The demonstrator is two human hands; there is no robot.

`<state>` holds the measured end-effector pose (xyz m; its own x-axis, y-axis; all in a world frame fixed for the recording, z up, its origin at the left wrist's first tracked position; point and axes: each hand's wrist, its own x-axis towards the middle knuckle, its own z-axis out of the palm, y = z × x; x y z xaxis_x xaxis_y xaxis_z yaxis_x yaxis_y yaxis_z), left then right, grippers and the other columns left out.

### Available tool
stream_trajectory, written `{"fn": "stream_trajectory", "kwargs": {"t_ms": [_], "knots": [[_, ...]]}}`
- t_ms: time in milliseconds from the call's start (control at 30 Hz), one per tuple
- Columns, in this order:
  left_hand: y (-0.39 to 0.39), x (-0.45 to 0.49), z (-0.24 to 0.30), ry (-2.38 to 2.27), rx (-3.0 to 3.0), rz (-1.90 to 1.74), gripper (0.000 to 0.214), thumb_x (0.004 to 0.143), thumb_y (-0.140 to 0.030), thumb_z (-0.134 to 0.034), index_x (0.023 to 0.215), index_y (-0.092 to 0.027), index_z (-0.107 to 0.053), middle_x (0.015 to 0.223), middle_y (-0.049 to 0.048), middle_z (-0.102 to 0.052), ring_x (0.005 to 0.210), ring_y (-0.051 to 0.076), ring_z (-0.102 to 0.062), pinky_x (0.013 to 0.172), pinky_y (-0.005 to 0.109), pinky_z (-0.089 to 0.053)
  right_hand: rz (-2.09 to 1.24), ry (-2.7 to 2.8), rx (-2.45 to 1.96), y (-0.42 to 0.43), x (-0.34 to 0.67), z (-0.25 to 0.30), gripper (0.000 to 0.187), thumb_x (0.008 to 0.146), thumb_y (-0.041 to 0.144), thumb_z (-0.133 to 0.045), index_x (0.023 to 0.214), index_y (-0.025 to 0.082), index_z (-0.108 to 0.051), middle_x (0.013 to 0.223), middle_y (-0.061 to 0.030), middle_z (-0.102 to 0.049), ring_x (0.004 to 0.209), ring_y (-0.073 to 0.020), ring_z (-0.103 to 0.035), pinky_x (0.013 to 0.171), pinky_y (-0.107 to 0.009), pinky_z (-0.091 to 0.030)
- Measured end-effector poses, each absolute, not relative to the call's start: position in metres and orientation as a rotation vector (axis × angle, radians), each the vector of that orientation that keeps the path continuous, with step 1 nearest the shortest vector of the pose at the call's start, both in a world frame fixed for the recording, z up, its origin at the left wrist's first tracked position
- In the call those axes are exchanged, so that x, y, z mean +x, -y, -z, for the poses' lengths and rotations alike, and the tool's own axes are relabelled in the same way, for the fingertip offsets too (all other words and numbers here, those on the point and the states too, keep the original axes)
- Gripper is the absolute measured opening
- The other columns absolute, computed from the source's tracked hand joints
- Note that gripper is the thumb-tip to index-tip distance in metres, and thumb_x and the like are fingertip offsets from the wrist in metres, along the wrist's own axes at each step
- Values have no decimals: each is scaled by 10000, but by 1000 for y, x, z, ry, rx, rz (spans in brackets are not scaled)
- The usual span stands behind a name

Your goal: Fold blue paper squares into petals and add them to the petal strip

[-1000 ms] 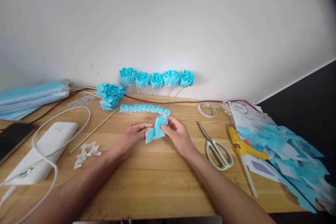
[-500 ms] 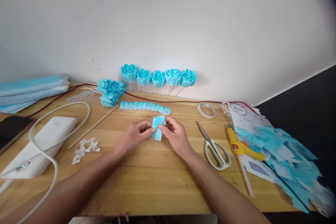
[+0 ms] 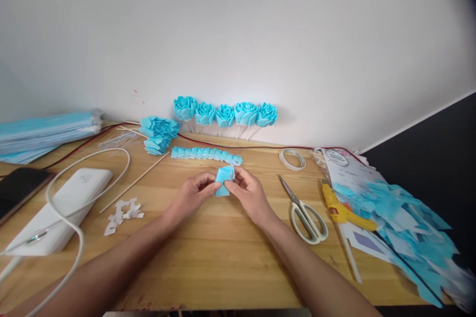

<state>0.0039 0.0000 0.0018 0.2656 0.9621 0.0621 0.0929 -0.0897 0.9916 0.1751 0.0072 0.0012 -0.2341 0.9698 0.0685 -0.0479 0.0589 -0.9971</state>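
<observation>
Between my two hands is a small pleated piece of blue fabric (image 3: 224, 176), held above the wooden table. My left hand (image 3: 195, 190) pinches its left edge with thumb and fingers. My right hand (image 3: 250, 190) grips the right side, thumb across the front and fingers behind, where they are partly hidden. Just beyond lies a row of folded blue petals (image 3: 204, 153), overlapping one another. Several blue fabric flowers (image 3: 225, 115) on pale sticks lean against the wall behind, and more blue flowers (image 3: 158, 133) lie to their left.
To the right are scissors (image 3: 307, 215), a tape roll (image 3: 292, 159), a yellow glue gun (image 3: 344, 208) and a heap of blue scraps (image 3: 412, 237). On the left are a white power bank (image 3: 70, 208) with a looped cable, a phone (image 3: 22, 190), a wooden stick (image 3: 134, 183) and white paper scraps (image 3: 122, 213).
The lower end of the blue piece, which hung below my thumbs, now looks shorter. Both hands keep their pinch at nearly the same spot. The whole view has shifted slightly downward.
</observation>
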Motion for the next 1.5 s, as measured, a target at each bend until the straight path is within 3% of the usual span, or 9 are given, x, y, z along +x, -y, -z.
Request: {"fn": "stream_trajectory", "kwargs": {"t_ms": [333, 500, 700, 867, 967, 1100, 1200, 1300, 1500], "knots": [[-4, 3, 9, -1055, 1408, -1076, 232, 810, -375, -584, 757, -151, -562, 672, -13, -548, 619, 118, -502, 580, 223, -403, -1482, 1392, -962, -5, 171, -1, 370, 741, 313, -714, 1078, 216, -595, 1026, -31, -653, 904, -165, -605, 800, -290, -483], [0, 6, 3, -1110, 1523, -1034, 220, 803, -346, -565, 699, -157, -522, 623, -28, -504, 574, 108, -472, 530, 216, -381, -1425, 1381, -1022, -4, 171, -5, 216, 755, 363, -696, 846, 189, -606, 773, 21, -607, 713, -122, -548, 674, -238, -444], [1, 7, 0, -1106, 1567, -988, 213, 804, -345, -547, 708, -157, -522, 645, -26, -501, 596, 109, -471, 549, 217, -388, -1312, 1415, -1097, -7, 175, -2, 285, 840, 436, -578, 713, 181, -591, 662, 29, -530, 644, -117, -476, 628, -231, -396], [2, 6, 2, -1131, 1655, -964, 210, 812, -326, -541, 689, -157, -521, 623, -32, -492, 584, 102, -450, 547, 212, -366, -1353, 1436, -1058, -7, 176, -5, 261, 809, 446, -615, 851, 189, -633, 751, 10, -583, 695, -130, -513, 664, -242, -415], [3, 7, 6, -1134, 1720, -943, 214, 815, -323, -546, 680, -158, -521, 608, -38, -482, 571, 98, -439, 539, 210, -353, -1304, 1484, -1114, -6, 177, -5, 239, 778, 418, -656, 778, 181, -627, 693, 20, -564, 645, -119, -487, 615, -231, -396], [2, 6, 8, -1115, 1703, -949, 210, 815, -329, -560, 696, -158, -534, 620, -32, -502, 578, 103, -460, 545, 214, -367, -1281, 1484, -1107, -7, 178, -5, 266, 839, 423, -582, 743, 178, -617, 698, 11, -564, 670, -127, -496, 648, -242, -409], [0, 6, 7, -1128, 1624, -995, 212, 806, -340, -571, 703, -158, -536, 627, -26, -511, 584, 109, -475, 550, 218, -381, -1379, 1466, -999, -7, 178, -8, 265, 871, 431, -538, 889, 187, -640, 799, -5, -608, 774, -146, -550, 749, -265, -436], [-2, 5, 7, -1130, 1526, -1068, 223, 802, -355, -576, 708, -157, -533, 631, -25, -509, 579, 108, -472, 542, 218, -381, -1547, 1448, -903, -7, 176, -7, 291, 805, 392, -642, 1023, 202, -609, 933, -20, -639, 877, -164, -584, 815, -289, -449], [-3, 5, 4, -1080, 1414, -1088, 236, 792, -373, -598, 727, -149, -563, 662, -13, -543, 619, 119, -501, 590, 230, -406, -1489, 1440, -1026, -8, 173, 0, 236, 745, 336, -701, 901, 188, -605, 821, 3, -631, 750, -143, -580, 702, -267, -457]]}}
